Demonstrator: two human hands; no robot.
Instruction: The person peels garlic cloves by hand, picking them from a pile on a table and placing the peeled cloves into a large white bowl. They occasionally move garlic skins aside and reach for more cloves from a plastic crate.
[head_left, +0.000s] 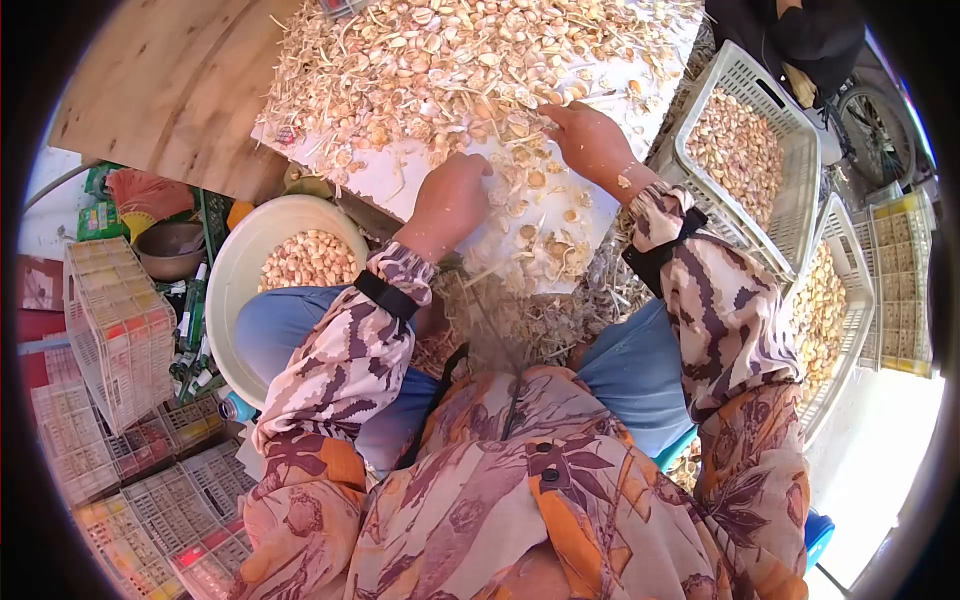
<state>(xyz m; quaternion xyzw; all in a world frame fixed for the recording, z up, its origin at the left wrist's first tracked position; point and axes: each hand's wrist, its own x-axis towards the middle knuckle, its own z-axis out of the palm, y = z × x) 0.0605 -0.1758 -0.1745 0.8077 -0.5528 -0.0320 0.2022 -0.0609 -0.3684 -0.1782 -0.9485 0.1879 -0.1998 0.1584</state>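
Garlic cloves (pixel 430 65), mixed with dry skins and stalk bits, lie heaped on a white board (pixel 388 180) in front of me. My left hand (pixel 452 200) is at the near edge of this heap, its fingers curled in; whatever they hold, if anything, is hidden. To the right, my right hand (pixel 590 145) reaches into the cloves with its fingers stretched to the left and touching the heap. Between and below the hands, loose papery skins (pixel 535 215) are scattered over the board, some blurred as if falling off its near edge.
A pale tub (pixel 232 290) of peeled-looking cloves stands by my left knee. On the right are a crate (pixel 690 110) of reddish cloves and another crate (pixel 865 290) of paler ones. Stacked plastic crates (pixel 120 340) stand left; a person in dark clothes (pixel 825 40) is at upper right.
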